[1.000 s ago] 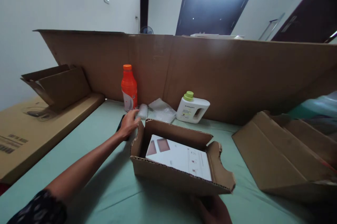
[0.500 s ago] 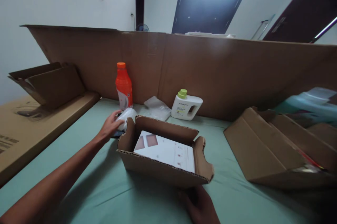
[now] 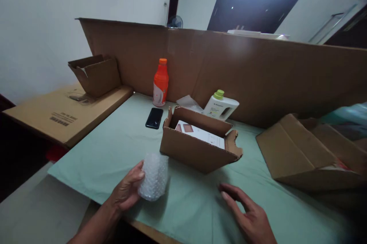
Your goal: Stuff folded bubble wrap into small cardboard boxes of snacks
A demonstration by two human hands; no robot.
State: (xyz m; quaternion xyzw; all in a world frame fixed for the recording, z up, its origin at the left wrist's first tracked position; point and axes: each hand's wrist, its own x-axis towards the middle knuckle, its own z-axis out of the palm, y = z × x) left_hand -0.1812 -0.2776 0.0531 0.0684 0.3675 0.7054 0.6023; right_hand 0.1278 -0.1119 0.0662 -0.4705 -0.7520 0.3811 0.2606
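Note:
My left hand (image 3: pixel 127 188) grips a roundish bundle of bubble wrap (image 3: pixel 155 177) near the front edge of the table; what is inside the wrap cannot be made out. To the right, my right hand (image 3: pixel 246 211) is held low over the green cloth with its fingers bent and apart, holding nothing. Between and beyond the hands stands an open cardboard box (image 3: pixel 195 154) with a white printed carton (image 3: pixel 202 134) inside it. A dark phone (image 3: pixel 154 118) lies on the cloth left of the box.
Behind the box are an orange bottle (image 3: pixel 161 83), a white jug with a green cap (image 3: pixel 220 105) and a clear plastic piece (image 3: pixel 189 102). Another cardboard box (image 3: pixel 298 152) stands on the right. A small box (image 3: pixel 99 76) rests on a flat carton (image 3: pixel 65 110) at left. Cardboard (image 3: pixel 258 76) walls the back.
My left hand has brought the bubble-wrapped bundle from beside the box toward me, uncovering the phone. My right hand has come away from the box's front. The view has shifted left.

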